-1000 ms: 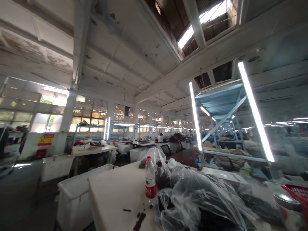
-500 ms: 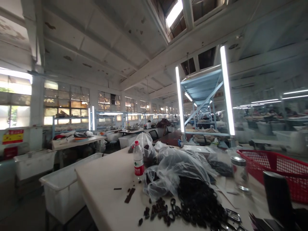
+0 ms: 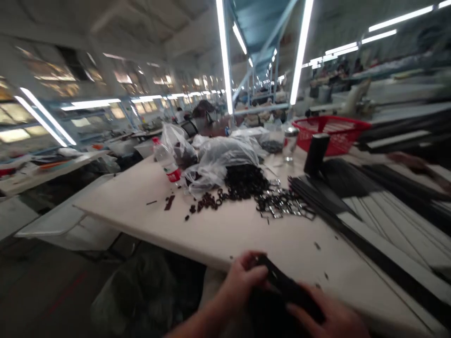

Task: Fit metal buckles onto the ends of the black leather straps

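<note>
Black strap (image 3: pixel 282 286), soft and light by our judgement, looks best pinched near its ends: we see the left hand (image 3: pixel 243 281) curled shut on one end and the right hand (image 3: pixel 327 319) lying over the other, at the near edge of the counter (image 3: pixel 225 230). Beyond lie black rings (image 3: pixel 243 180), metal buckles (image 3: pixel 282 206), a water bottle (image 3: pixel 167 162) and a red basket (image 3: pixel 333 131).

Right hand (image 3: pixel 331 319) cut off by bottom edge. Black piece (image 3: pixel 285 288) between both hands blurred, partly covered by left hand (image 3: pixel 239 281); kind unclear. Bags (image 3: pixel 218 157) at table's (image 3: pixel 134 202) far edge hide contents. Bottle (image 3: pixel 167 162) label unreadable.
</note>
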`<state>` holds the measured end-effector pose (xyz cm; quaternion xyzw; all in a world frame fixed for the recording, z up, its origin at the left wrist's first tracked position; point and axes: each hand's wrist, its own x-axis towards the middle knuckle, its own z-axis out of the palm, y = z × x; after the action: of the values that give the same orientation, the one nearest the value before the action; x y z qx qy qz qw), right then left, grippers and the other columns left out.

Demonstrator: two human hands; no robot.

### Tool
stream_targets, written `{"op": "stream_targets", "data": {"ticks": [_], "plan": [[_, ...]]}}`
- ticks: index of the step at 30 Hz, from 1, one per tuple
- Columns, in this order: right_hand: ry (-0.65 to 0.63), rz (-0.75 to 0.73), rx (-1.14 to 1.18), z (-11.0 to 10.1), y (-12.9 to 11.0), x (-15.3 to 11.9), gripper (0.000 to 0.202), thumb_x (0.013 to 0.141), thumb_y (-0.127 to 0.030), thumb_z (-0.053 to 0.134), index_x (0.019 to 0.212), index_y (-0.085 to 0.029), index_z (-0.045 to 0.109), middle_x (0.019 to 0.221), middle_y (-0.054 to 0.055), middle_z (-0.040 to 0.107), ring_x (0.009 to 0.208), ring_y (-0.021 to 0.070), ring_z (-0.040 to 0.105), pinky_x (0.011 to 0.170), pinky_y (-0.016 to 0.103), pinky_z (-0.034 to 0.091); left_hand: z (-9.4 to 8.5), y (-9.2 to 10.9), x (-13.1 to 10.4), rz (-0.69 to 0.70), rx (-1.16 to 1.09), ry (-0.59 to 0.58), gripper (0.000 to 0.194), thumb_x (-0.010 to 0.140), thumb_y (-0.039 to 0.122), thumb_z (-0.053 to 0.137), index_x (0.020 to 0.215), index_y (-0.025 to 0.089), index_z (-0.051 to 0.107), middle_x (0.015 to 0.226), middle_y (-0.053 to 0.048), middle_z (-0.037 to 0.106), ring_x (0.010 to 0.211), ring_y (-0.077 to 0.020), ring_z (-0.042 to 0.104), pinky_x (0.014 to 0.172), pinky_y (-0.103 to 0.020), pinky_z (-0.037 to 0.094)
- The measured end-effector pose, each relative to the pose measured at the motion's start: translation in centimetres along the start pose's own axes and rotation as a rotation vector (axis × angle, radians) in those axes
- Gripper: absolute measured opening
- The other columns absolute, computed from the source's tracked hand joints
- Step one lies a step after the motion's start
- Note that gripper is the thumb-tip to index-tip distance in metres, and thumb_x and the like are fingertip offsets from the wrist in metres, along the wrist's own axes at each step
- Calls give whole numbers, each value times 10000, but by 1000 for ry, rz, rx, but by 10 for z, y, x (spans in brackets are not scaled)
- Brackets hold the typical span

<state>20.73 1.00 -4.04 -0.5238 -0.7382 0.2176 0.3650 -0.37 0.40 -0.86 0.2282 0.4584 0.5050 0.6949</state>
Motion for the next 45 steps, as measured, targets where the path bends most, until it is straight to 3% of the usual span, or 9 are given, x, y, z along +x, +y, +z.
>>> {"op": "stream_targets", "data": {"ticks": [3, 6, 11, 16, 24, 28, 34, 39, 45], "plan": [[-79, -76, -35, -5, -6, -10, 307, 854, -483, 640, 1056, -261, 702, 908, 61, 773, 775, 288, 743, 675, 407, 613, -6, -2, 5, 123, 149, -3, 427, 635, 344, 868, 975, 158, 689, 819, 3, 686, 583, -93, 613, 571, -206, 511], [-71, -97, -53, -6, -15, -4, 419, 883, -484, 638, 1172, -181, 656, 987, 99, 766, 821, 272, 739, 742, 393, 598, -6, 0, 4, 90, 142, -21, 372, 661, 364, 845, 909, 163, 653, 787, 5, 694, 571, -102, 645, 579, -204, 524], [-64, -92, 35, -3, -32, 0, 443, 886, -463, 668, 1212, -167, 623, 1067, 101, 742, 909, 251, 719, 812, 365, 574, -3, -2, -2, 41, 107, -23, 373, 653, 344, 849, 902, 171, 633, 775, 9, 695, 547, -99, 647, 569, -201, 528], [-1, -125, -2, 6, -41, 2, 321, 928, -420, 633, 1145, -184, 621, 1017, 80, 729, 915, 247, 706, 782, 358, 559, 0, -9, -3, 92, 131, -53, 273, 738, 311, 799, 912, 163, 649, 804, -3, 687, 640, -90, 624, 614, -186, 514], [122, -283, -115, 9, -33, 6, 143, 957, -313, 597, 1033, -195, 624, 856, 34, 710, 751, 205, 700, 665, 311, 519, 8, -11, 5, 131, 102, -108, 402, 722, 299, 828, 1080, 202, 672, 843, 2, 671, 729, -97, 608, 670, -192, 493], [134, -188, -96, -8, -18, 15, 116, 947, -298, 582, 968, -208, 651, 827, 18, 711, 729, 193, 692, 656, 299, 509, 10, 5, 14, 121, 255, -233, 382, 777, 373, 776, 1109, 206, 689, 899, -38, 717, 761, -136, 652, 707, -242, 510], [251, 101, -65, -27, 29, 32, 222, 877, -420, 623, 805, -220, 689, 721, 14, 711, 631, 203, 661, 597, 297, 492, -10, 53, 74, 427, 690, -156, 247, 800, 374, 703, 931, 168, 743, 867, -74, 742, 795, -173, 666, 733, -276, 511], [254, 139, -53, -22, 38, 32, 247, 862, -455, 629, 819, -222, 699, 751, 26, 723, 675, 217, 673, 648, 306, 502, -21, 88, 140, 610, 1108, 54, 235, 820, 330, 643, 960, 172, 745, 855, -58, 742, 719, -157, 644, 669, -265, 499], [234, 134, -78, -19, 36, 30, 249, 872, -455, 622, 867, -217, 696, 794, 28, 731, 715, 223, 686, 673, 316, 501, -8, 89, 190, 621, 1274, 136, 66, 756, 262, 720, 780, 207, 749, 745, -15, 719, 677, -156, 625, 657, -265, 466]]}}
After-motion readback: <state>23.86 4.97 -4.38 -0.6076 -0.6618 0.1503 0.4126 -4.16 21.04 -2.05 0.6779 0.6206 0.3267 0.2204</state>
